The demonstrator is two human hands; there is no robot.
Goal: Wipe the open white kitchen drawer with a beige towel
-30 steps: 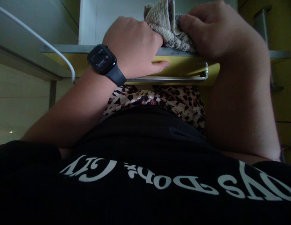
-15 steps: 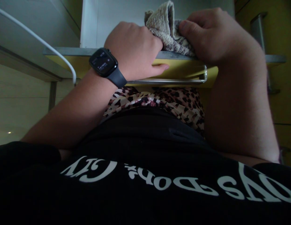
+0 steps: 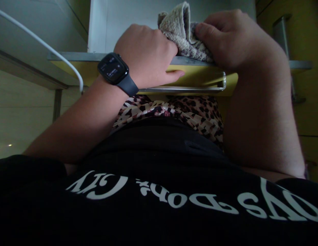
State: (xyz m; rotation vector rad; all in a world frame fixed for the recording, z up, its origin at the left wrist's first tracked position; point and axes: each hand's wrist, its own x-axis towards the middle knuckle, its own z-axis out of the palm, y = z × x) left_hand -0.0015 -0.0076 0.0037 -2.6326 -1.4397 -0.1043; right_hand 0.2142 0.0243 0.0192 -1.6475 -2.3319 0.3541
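A crumpled grey-beige towelling cloth (image 3: 175, 29) lies over the top edge of a pulled-out drawer, between my hands. My right hand (image 3: 225, 37) is closed on its right end, the thumb pressed against the fabric. Across the yellow drawer front (image 3: 199, 77) lies my left hand (image 3: 146, 56), knuckles up. Its thumb rests on the outer face while the other fingers bend over the grey top edge, their tips hidden inside. The left knuckles touch or nearly touch the cloth. A black smartwatch (image 3: 113, 68) is on my left wrist.
The drawer's white interior (image 3: 128, 13) shows beyond the hands. A metal bar handle (image 3: 181, 89) runs along its front, close to my patterned trousers (image 3: 202, 116). A white cable (image 3: 41, 41) hangs at the left. At the right stands a yellow cabinet with a metal handle (image 3: 281, 34).
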